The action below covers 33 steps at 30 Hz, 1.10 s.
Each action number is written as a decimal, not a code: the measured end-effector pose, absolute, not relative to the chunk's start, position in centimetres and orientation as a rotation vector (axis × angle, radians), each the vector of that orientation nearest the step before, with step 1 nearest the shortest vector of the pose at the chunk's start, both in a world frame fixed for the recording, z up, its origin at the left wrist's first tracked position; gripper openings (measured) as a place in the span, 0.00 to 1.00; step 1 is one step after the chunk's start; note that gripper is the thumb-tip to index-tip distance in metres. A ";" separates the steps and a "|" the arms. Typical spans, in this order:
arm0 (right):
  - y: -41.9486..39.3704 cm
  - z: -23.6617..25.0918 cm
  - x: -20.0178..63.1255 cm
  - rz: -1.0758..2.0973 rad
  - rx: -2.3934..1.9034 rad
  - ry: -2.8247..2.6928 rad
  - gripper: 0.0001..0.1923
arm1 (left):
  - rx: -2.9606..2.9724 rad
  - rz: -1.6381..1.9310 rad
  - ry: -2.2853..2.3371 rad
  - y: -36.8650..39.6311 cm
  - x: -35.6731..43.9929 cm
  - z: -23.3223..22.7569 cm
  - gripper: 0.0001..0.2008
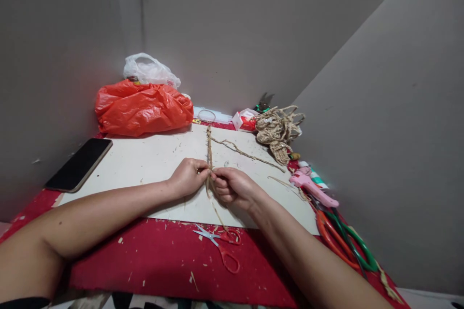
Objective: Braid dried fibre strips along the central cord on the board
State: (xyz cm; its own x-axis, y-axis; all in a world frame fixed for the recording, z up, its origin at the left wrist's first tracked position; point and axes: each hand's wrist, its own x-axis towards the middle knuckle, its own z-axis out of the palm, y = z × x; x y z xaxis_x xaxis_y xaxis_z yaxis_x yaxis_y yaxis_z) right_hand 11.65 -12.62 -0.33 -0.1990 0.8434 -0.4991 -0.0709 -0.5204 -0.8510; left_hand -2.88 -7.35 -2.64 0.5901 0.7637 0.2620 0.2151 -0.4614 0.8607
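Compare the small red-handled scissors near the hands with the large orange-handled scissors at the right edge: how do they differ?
The small red-handled scissors are much smaller than the large orange-handled scissors. The small pair lies alone on the red cloth, blades slightly open; the large pair lies against green-handled scissors, its blades hidden under a pink glue gun. The small pair is nearer the right hand. Both lie flat, untouched.

My hands meet at the middle of the desk on the twine. The phone lies at the left edge, the bags in the far left corner, the rope bundle far right, and the small scissors near the front edge.
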 end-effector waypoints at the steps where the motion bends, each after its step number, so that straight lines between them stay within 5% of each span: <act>1: -12.9 -0.4 11.3 1.762 -1.412 -0.895 0.08 | 1.922 0.797 0.760 -7.3 -2.8 -2.7 0.10; 11: -13.2 -2.6 9.0 0.550 -1.753 -1.507 0.14 | 1.411 0.763 0.667 -7.6 -2.3 -2.9 0.09; 23: -14.5 -0.5 5.7 0.271 -2.187 -1.858 0.19 | 1.036 0.776 0.805 -7.7 -2.5 -2.2 0.04; 33: -15.0 -1.7 5.9 0.309 -2.040 -1.768 0.17 | 0.987 0.730 0.849 -7.4 -2.7 -1.2 0.07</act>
State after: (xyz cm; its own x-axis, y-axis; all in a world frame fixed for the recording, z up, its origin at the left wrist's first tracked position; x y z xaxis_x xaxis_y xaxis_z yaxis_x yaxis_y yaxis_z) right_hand 5.95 -14.97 -1.72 0.1662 0.9805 0.1051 0.8868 -0.1020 -0.4507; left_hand -2.71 -7.44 -1.23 0.4811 0.8344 -0.2691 -0.1406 0.3764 0.9157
